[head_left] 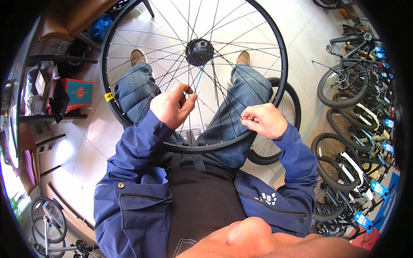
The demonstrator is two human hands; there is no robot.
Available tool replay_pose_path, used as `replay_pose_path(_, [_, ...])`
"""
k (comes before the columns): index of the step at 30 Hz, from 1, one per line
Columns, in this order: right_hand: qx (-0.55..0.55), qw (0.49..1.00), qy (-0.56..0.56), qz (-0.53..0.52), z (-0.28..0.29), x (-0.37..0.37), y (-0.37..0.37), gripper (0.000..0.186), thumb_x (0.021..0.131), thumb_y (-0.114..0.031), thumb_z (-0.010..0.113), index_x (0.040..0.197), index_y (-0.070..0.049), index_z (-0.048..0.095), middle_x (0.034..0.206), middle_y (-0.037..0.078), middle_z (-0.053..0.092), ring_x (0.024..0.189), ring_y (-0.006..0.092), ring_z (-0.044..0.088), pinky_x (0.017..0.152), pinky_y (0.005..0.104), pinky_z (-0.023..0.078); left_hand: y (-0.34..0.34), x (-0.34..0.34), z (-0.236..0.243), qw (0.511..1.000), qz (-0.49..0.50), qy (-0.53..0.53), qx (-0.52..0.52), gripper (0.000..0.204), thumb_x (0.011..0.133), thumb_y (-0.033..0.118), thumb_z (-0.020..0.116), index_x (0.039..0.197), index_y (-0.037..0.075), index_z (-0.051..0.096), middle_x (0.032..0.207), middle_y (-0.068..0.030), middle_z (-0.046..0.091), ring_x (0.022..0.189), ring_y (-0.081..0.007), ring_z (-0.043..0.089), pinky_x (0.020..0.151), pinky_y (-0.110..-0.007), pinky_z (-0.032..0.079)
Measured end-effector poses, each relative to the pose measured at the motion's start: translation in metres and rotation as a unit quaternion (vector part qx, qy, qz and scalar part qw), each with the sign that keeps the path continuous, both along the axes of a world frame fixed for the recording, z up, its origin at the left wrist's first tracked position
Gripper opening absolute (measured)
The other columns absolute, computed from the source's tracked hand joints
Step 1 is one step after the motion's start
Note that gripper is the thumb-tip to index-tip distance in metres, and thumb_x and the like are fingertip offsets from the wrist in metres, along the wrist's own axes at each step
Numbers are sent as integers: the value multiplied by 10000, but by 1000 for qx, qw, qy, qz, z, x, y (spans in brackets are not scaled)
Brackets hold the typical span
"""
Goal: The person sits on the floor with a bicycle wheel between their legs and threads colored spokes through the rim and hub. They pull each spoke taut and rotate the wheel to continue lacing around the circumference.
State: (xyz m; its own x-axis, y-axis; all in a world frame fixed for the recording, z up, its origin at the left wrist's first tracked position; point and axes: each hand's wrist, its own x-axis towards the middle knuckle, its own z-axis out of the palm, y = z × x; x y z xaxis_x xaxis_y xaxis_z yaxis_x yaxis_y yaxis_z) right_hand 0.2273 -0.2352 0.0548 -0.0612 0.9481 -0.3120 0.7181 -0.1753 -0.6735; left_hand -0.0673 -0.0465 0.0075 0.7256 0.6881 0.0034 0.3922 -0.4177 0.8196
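A bicycle wheel rests across my lap, its black rim (198,149) near my waist and its black hub (200,53) beyond my knees. Most spokes are dark; one is red (245,43), one yellow (161,31), and one blue (201,77). My left hand (172,105) is curled among the spokes left of centre, thumb and forefinger pinched at the lower end of the blue spoke. Over the right part of the wheel, my right hand (266,120) is closed in a pinch near the rim. Whatever sits between its fingertips is too small to make out.
Another wheel (263,160) stands beside my right leg. Rows of parked bicycles (342,86) line the right side. At left are a shelf (51,118) with a red and teal box (78,92) and brown chairs (64,21). A bicycle (47,228) stands at lower left.
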Motion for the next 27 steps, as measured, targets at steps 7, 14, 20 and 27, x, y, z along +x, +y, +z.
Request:
replay_pose_path(7, [-34,998,51,-23,-2,6,-3,111,947,-80,825,1030,-10,801,885,103,808,801,176,800,758,314,652,0,1,1,1000,6,-6,10,198,1085,203,768,1172,37,704,636,-57,631,535,-186,613,548,-351,452])
replay_pose_path(14, [26,998,59,-14,-9,7,-6,138,938,-125,833,1032,-25,817,884,130,821,784,237,818,750,348,659,0,2,9,999,26,3,25,338,1043,266,858,1230,35,696,758,-78,685,603,-223,653,610,-361,533])
replay_pose_path(20, [48,997,55,-16,-10,6,-8,143,921,-94,848,1035,-14,812,886,136,816,772,246,812,737,345,653,-22,33,38,953,-56,-96,281,438,849,101,933,1265,98,799,1233,-117,757,1057,-340,736,934,-428,626])
replay_pose_path(27, [70,996,47,-12,-4,5,-7,175,913,-127,857,1044,-18,816,902,151,810,769,285,797,735,371,637,-35,92,8,916,-294,-92,257,332,881,131,824,1211,114,787,1163,-44,744,1097,-302,692,939,-402,607])
